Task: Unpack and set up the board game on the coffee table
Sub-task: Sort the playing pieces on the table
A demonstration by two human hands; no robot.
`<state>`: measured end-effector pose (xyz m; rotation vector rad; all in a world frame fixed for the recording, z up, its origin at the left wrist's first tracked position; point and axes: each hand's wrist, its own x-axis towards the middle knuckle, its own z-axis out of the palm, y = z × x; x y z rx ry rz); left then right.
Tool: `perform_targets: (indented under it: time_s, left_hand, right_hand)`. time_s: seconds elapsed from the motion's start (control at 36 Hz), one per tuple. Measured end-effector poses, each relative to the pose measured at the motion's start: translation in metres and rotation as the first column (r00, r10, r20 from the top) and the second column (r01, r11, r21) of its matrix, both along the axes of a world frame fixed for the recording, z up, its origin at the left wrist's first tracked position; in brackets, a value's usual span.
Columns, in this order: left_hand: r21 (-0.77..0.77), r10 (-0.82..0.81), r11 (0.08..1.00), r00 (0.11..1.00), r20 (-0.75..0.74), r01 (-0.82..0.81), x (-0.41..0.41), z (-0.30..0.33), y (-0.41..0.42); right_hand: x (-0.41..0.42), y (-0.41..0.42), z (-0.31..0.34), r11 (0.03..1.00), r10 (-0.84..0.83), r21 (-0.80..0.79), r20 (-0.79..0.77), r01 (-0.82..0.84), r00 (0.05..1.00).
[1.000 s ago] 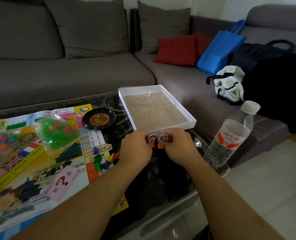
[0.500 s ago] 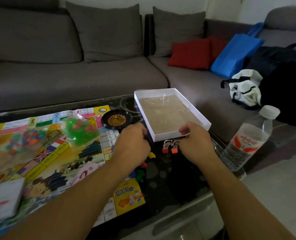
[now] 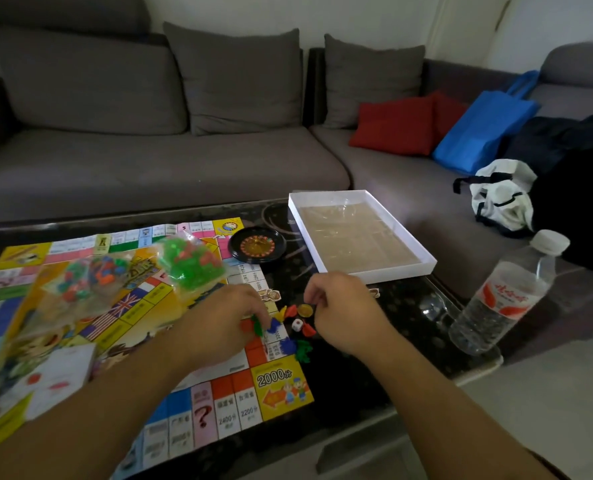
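The bright, flag-printed board lies flat on the dark tabletop, left of the white box. At its right edge, left hand fingers pinch a green piece; right hand fingers curl, contents unclear.

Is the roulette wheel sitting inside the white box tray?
No, the roulette wheel rests on the coffee table just left of the white box tray, overlapping the game board's corner.
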<state>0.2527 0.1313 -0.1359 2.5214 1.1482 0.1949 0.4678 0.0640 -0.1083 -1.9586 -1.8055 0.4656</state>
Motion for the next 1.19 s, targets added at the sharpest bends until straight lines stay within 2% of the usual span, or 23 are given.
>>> perform_targets:
  time_s: [0.06, 0.11, 0.19, 0.28, 0.39, 0.47, 0.58, 0.64, 0.69, 0.75, 0.81, 0.86, 0.94, 1.11, 1.19]
  left_hand:
    - [0.026, -0.002, 1.0, 0.999, -0.054, 0.004, -0.002, -0.002, -0.001]
    - [0.042, 0.052, 0.998, 0.998, -0.038, -0.05, -0.003, -0.002, -0.002]
    - [-0.078, 0.217, 0.975, 0.96, 0.178, -0.206, -0.007, 0.003, -0.006]
    - [-0.258, 0.359, 0.926, 0.856, 0.373, -0.276, -0.009, 0.012, -0.01]
    - [-0.351, 0.348, 0.916, 0.82, 0.455, -0.194, 0.006, 0.024, -0.015]
    - [-0.385, 0.321, 0.915, 0.796, 0.513, -0.121, 0.03, 0.031, -0.022]
    - [-0.459, 0.349, 0.885, 0.763, 0.544, -0.077, 0.06, 0.034, -0.028]
    - [-0.491, 0.364, 0.869, 0.755, 0.545, -0.064, 0.067, 0.032, -0.03]
    - [-0.463, 0.399, 0.876, 0.742, 0.538, -0.135, 0.069, 0.027, -0.029]
    - [-0.429, 0.46, 0.87, 0.714, 0.528, -0.244, 0.068, 0.021, -0.027]
    - [-0.429, 0.523, 0.843, 0.683, 0.51, -0.325, 0.064, 0.015, -0.024]
    - [-0.444, 0.566, 0.818, 0.652, 0.506, -0.365, 0.059, 0.011, -0.021]
    - [-0.484, 0.631, 0.772, 0.582, 0.512, -0.412, 0.052, 0.008, -0.017]
    - [-0.497, 0.705, 0.708, 0.458, 0.542, -0.503, 0.042, 0.006, -0.011]
    - [-0.508, 0.721, 0.688, 0.415, 0.554, -0.518, 0.036, 0.005, -0.009]
  right_hand:
    - [-0.009, 0.003, -0.003, 0.999, 0.04, -0.018, 0.014, -0.04, 0.999]
    - [-0.014, 0.006, -0.004, 0.998, 0.055, -0.035, 0.026, -0.054, 0.998]
    - [-0.012, 0.009, -0.003, 0.998, 0.032, -0.045, 0.006, -0.032, 0.999]
    - [-0.006, 0.007, 0.0, 1.0, 0.015, -0.014, -0.137, -0.017, 0.99]
    - [-0.002, -0.003, 0.004, 0.995, 0.093, 0.008, -0.418, -0.099, 0.904]
    - [0.002, -0.008, 0.008, 0.993, 0.116, 0.065, -0.488, -0.096, 0.865]
    - [0.021, -0.015, 0.011, 0.995, 0.005, 0.083, -0.557, 0.05, 0.83]
    - [0.038, -0.016, 0.011, 0.981, -0.094, 0.097, -0.525, 0.168, 0.846]
    - [0.056, -0.018, 0.012, 0.935, -0.235, 0.14, -0.44, 0.325, 0.867]
    - [0.077, -0.019, 0.011, 0.87, -0.378, 0.216, -0.284, 0.443, 0.881]
    - [0.093, -0.019, 0.006, 0.85, -0.463, 0.223, -0.12, 0.478, 0.878]
    - [0.101, -0.016, -0.002, 0.858, -0.489, 0.173, -0.016, 0.484, 0.872]
    - [0.103, -0.011, -0.018, 0.887, -0.461, 0.066, 0.049, 0.457, 0.886]
    - [0.1, -0.003, -0.034, 0.9, -0.429, -0.04, 0.104, 0.434, 0.897]
    - [0.1, -0.004, -0.034, 0.901, -0.428, -0.052, 0.072, 0.432, 0.901]
